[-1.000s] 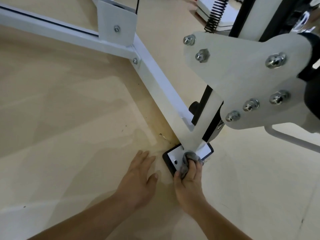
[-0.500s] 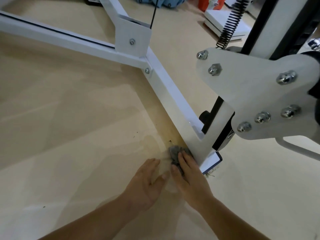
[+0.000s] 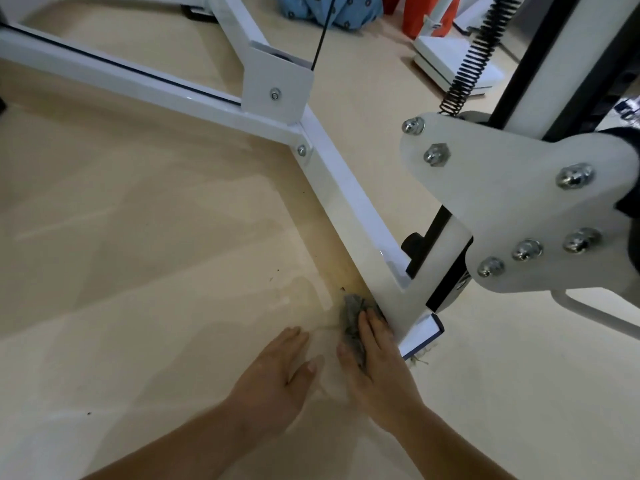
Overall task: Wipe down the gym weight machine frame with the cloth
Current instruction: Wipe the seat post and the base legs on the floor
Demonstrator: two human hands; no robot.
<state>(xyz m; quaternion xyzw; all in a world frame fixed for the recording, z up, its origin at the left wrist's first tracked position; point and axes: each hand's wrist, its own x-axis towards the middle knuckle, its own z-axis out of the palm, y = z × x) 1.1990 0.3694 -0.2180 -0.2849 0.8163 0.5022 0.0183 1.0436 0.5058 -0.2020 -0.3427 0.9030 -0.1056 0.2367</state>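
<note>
The weight machine's white frame [image 3: 349, 199] lies low on the floor, one base bar running from a bolted joint down to a black-edged foot [image 3: 424, 332]. A crumpled grey cloth [image 3: 351, 313] sits against the left side of that bar near its end. My right hand [image 3: 377, 362] holds the cloth between thumb and fingers and presses it to the bar's side. Beside it, my left hand [image 3: 277, 375] rests flat on the floor with fingers spread.
A white bracket plate [image 3: 512, 202] with several bolts overhangs the bar at the right. A black spring [image 3: 474, 53] and upright stand behind it. Blue fabric [image 3: 329, 12] and an orange object [image 3: 426, 12] lie far back. Dark specks dot the beige floor [image 3: 138, 254].
My right hand carried the cloth from the top of the foot plate round to the left side of the bar. My left hand stayed flat on the floor.
</note>
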